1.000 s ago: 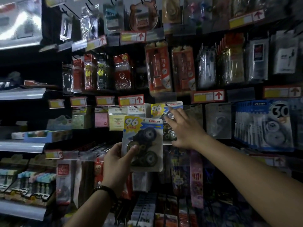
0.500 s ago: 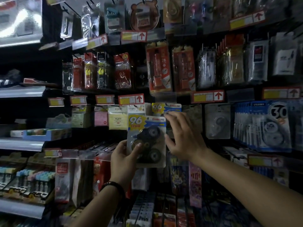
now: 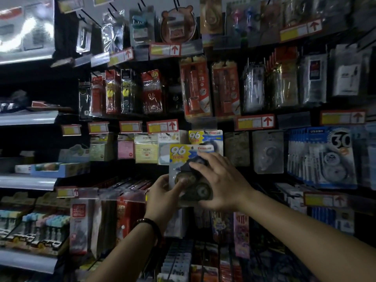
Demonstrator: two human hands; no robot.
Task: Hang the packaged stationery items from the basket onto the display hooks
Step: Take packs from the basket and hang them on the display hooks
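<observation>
A correction-tape pack (image 3: 181,157) with a yellow "96" header is held upright in front of the display wall. My left hand (image 3: 162,192) grips its lower left corner, thumb across the front. My right hand (image 3: 219,182) lies over the pack's right side, fingers curled on the blister and lower edge. Just behind and above hangs a matching "96" pack (image 3: 205,136) on its hook. The held pack's header overlaps the lower part of that hanging pack. The basket is out of view.
Sticky-note packs (image 3: 145,148) hang to the left, clear tape-dispenser packs (image 3: 267,152) and blue "30" packs (image 3: 325,157) to the right. Red price tags (image 3: 162,126) run above the row. Pen refills hang higher up; shelves with erasers stand at left.
My left hand has lifted the pack up and right toward the hanging "96" pack. My right hand left the hanging pack, came down and took hold of the held pack's right side.
</observation>
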